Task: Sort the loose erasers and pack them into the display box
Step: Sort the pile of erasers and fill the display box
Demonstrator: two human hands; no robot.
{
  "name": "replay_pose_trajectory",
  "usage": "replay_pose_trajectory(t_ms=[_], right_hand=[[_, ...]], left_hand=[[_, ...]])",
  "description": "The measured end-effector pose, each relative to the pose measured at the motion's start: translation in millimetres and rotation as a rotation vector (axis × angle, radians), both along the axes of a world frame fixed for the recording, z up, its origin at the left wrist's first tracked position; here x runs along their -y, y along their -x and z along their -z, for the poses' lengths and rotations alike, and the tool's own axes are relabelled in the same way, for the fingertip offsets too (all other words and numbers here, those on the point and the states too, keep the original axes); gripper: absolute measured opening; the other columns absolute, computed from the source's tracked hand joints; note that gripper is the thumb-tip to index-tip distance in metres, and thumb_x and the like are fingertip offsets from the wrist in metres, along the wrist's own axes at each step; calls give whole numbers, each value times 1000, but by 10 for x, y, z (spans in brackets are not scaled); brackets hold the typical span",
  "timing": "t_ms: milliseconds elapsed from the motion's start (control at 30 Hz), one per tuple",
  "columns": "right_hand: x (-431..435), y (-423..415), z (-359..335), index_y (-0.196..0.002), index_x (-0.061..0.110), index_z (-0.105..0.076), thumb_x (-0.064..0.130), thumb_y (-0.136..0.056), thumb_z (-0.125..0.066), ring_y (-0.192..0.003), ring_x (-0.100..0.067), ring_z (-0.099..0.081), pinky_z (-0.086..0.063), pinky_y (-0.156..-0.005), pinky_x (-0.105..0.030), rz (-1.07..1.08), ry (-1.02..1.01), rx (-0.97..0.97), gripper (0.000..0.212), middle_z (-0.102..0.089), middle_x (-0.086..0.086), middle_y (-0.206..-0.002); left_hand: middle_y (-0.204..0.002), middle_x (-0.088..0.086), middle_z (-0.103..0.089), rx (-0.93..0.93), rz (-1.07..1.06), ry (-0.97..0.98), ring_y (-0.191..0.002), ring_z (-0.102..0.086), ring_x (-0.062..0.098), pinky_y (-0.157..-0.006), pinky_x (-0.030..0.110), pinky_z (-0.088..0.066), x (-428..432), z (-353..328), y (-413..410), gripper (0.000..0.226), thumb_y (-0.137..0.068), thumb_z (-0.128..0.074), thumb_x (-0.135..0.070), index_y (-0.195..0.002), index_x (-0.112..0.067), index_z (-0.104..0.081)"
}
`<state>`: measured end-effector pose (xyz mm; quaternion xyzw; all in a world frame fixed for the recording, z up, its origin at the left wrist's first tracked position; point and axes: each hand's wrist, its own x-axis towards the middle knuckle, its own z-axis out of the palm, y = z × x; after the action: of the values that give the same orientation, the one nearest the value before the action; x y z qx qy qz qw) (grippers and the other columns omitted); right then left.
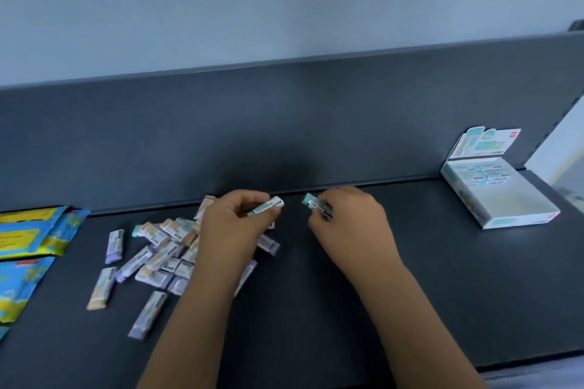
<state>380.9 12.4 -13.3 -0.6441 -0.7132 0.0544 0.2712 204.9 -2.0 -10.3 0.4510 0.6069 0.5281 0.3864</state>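
Note:
A heap of loose erasers [158, 254] in purple, orange and teal sleeves lies on the dark table, left of centre. My left hand [232, 224] hovers over the heap's right side and pinches a teal eraser [267, 205] by its end. My right hand [350, 218] holds another teal eraser [313, 201] just to the right, the two erasers a short gap apart. The white display box [518, 218] stands open at the far right with its lid flap up; a few teal erasers [480, 175] lie in its back part.
Blue and yellow packets [28, 249] lie at the left edge of the table. A dark partition wall [284, 123] runs along the back. The table's front edge [537, 360] is at the lower right.

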Motion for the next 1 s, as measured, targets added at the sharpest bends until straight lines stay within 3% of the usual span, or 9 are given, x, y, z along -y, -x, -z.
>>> replay_pose_trajectory(t_ms=[67,133,300,433,567,667,800,900,1000], right_hand=[[-78,-386,-63,-64,13,-47,25,-78,-57,-62,-16,-44,-29,-50,-28,10,-11,-10,21,-46,2,-67],[-159,-800,-119,-65,15,-48,25,-79,-59,-63,-16,-44,-24,-52,-29,11,-39,-5,20,-46,3,-68],[-226,-1799,-206,-73,18,-56,26,-81,-60,-72,-19,-49,-36,-62,-33,-37,-27,-17,12,-52,2,-76],[-245,-2462,-315,-76,21,-56,30,-86,-56,-75,-16,-49,-34,-63,-30,-65,34,-10,14,-53,5,-79],[-375,-2968,-324,-90,20,-66,30,-90,-59,-86,-16,-55,-41,-71,-29,-73,-7,-35,12,-62,4,-92],[-544,-3208,-280,-86,20,-66,29,-88,-59,-85,-15,-58,-38,-62,-22,-63,48,-80,11,-63,4,-91],[-815,-3400,-228,-85,18,-67,27,-87,-58,-85,-18,-61,-45,-62,-27,-65,74,-69,13,-66,1,-94],[-1000,-3506,-148,-88,16,-67,26,-87,-58,-81,-20,-57,-39,-58,-24,-68,63,15,14,-66,-3,-96],[-1094,-3556,-118,-101,16,-70,28,-87,-57,-90,-25,-60,-52,-70,-31,-91,53,97,22,-66,-4,-102]], left_hand=[[-85,-3,-76,-5,2,-12,-73,-69,12,-56,22,-52,-72,-23,-464,15,-78,-83,-16,-89,-22,-75],[-86,-8,-75,-65,9,-28,-81,-70,7,-68,23,-55,-157,-44,-925,16,-78,-84,-18,-89,-25,-75],[-89,-16,-74,-188,58,-42,-84,-68,1,-72,18,-53,-246,-85,-1940,20,-81,-81,-15,-91,-31,-75],[-89,-17,-73,-210,93,-47,-85,-67,1,-69,11,-50,-302,-76,-2575,19,-83,-79,-14,-92,-30,-75],[-92,-18,-72,-290,120,-96,-85,-65,-1,-72,10,-47,-468,-81,-3040,21,-84,-78,-14,-96,-30,-75],[-96,-19,-70,-495,118,-176,-91,-62,5,-78,22,-50,-669,-34,-3264,20,-84,-77,-18,-99,-31,-74],[-100,-15,-71,-1002,160,-352,-98,-56,19,-76,41,-51,-957,41,-3417,20,-81,-74,-22,-100,-27,-73],[-97,-14,-72,-1116,199,-353,-99,-56,21,-74,38,-47,-1083,67,-3513,19,-79,-74,-24,-98,-27,-73],[-90,-12,-73,-1198,205,-359,-93,-58,24,-69,34,-39,-1172,119,-3583,16,-75,-76,-22,-90,-26,-72]])
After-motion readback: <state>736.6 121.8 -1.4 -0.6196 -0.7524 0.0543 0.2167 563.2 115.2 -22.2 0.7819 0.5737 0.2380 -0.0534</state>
